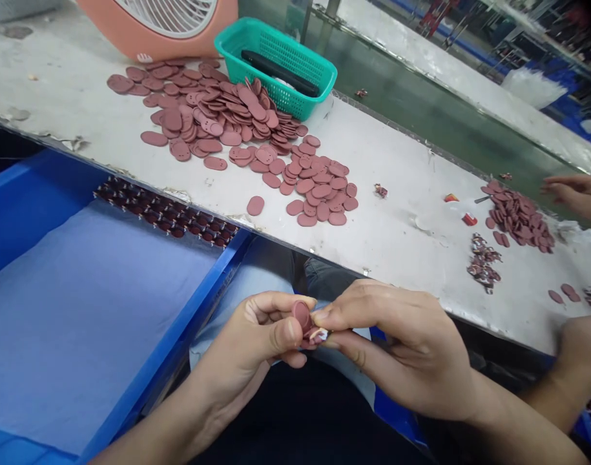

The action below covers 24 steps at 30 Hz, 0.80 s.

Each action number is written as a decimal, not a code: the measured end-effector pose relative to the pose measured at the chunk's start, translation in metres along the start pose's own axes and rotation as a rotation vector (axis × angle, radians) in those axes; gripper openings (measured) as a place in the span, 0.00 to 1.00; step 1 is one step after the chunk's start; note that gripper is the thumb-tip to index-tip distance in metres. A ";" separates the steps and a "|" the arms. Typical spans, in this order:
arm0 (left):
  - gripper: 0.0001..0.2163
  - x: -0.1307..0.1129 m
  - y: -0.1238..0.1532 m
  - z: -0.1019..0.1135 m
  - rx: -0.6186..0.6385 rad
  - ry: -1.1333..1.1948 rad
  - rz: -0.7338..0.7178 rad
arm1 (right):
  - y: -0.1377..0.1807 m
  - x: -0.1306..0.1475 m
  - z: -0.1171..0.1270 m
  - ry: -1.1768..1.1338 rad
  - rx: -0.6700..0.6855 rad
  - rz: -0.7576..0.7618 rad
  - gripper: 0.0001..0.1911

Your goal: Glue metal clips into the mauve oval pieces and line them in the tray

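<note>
Both of my hands meet over my lap, below the table's front edge. My left hand pinches a small oval maroon piece between thumb and fingers. My right hand is closed too, its thumb and forefinger pinching a bit of shiny backing at the piece's lower edge. A large heap of the same maroon ovals lies on the white table ahead of me. A row of finished pieces lines the far wall of the blue bin at my left.
A green basket and an orange fan stand at the table's back. To the right, a co-worker's hand reaches beside a smaller pile of ovals; peeled scraps lie near it. A conveyor belt runs behind the table.
</note>
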<state>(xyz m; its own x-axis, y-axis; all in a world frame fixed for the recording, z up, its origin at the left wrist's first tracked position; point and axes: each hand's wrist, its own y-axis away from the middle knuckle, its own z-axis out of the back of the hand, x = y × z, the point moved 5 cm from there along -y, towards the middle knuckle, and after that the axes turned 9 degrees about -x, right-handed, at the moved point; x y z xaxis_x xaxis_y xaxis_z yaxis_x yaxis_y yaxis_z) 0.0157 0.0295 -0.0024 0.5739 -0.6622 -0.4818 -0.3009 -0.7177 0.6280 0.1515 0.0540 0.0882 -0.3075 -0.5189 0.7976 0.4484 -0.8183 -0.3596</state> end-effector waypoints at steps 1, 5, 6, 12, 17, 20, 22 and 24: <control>0.15 0.000 -0.001 0.000 0.000 0.001 0.006 | 0.000 -0.001 0.000 -0.002 -0.002 -0.006 0.12; 0.14 0.003 -0.004 0.002 -0.006 0.023 0.035 | -0.002 -0.003 -0.002 0.001 -0.006 -0.025 0.11; 0.14 0.003 -0.004 0.003 -0.009 0.031 0.037 | -0.002 -0.004 -0.002 0.003 -0.007 -0.027 0.11; 0.15 0.003 -0.004 0.006 -0.016 0.053 0.033 | -0.004 -0.006 -0.004 -0.012 -0.018 -0.018 0.09; 0.16 0.004 -0.006 0.007 -0.048 0.056 0.043 | -0.003 -0.007 -0.005 -0.006 -0.023 -0.017 0.09; 0.16 0.004 -0.007 0.004 -0.049 0.063 0.041 | -0.002 -0.008 -0.005 -0.011 -0.034 -0.017 0.09; 0.15 0.004 -0.007 0.004 -0.047 0.067 0.036 | -0.001 -0.009 -0.006 -0.012 -0.044 -0.014 0.09; 0.16 0.004 -0.006 0.004 -0.053 0.063 0.032 | -0.001 -0.010 -0.007 -0.013 -0.048 -0.019 0.09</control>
<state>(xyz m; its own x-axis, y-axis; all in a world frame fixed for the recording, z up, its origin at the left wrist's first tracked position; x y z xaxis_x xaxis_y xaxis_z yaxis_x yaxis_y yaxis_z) 0.0170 0.0302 -0.0109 0.6116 -0.6689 -0.4225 -0.2806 -0.6827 0.6747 0.1483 0.0580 0.0766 -0.3044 -0.5000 0.8107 0.4018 -0.8391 -0.3667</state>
